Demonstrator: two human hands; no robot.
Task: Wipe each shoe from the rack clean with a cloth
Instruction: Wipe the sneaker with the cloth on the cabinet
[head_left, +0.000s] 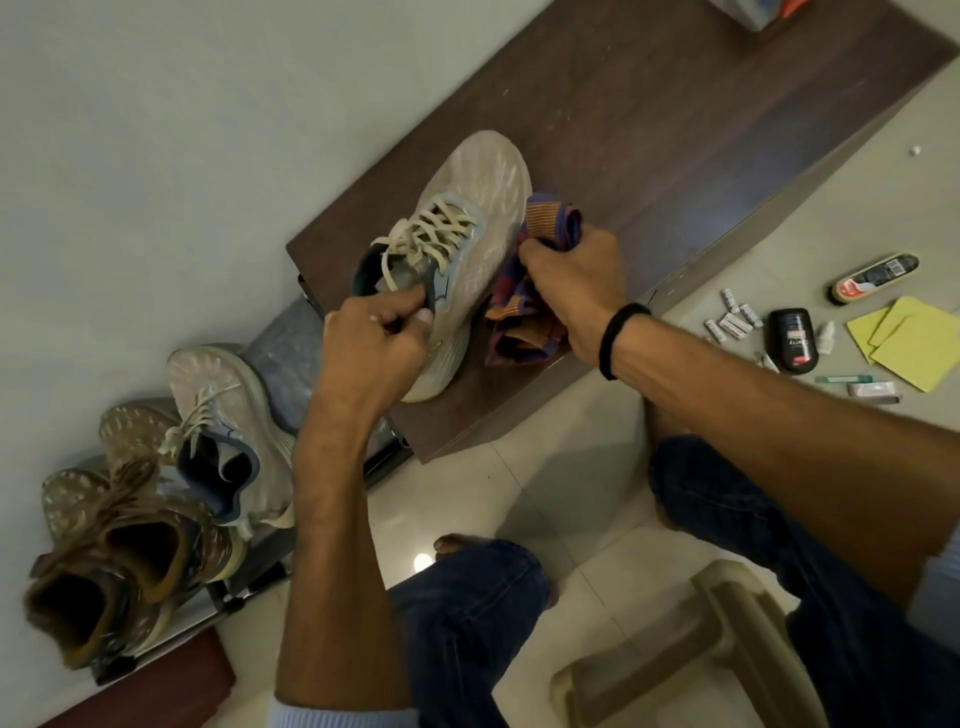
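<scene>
The left hand (371, 338) pinches the padded heel collar of a beige knit shoe (483, 182), thumb and fingers curled tight. The right hand (576, 280), its grip closed round a bunched purple-and-orange woven cloth (519, 327), presses it against the shoe's side. The shoe lies near the left end of a dark wood-grain surface (675, 104), heel close to the front edge; a long stretch of wood shows beyond its toe. The surface's back edge runs along a plain wall (156, 156). To the left, a low rack (228, 597) holds the matching shoe (228, 405) and a brown speckled pair (130, 545). Glossy floor tiles (545, 467) spread between the surface and the person's knees.
</scene>
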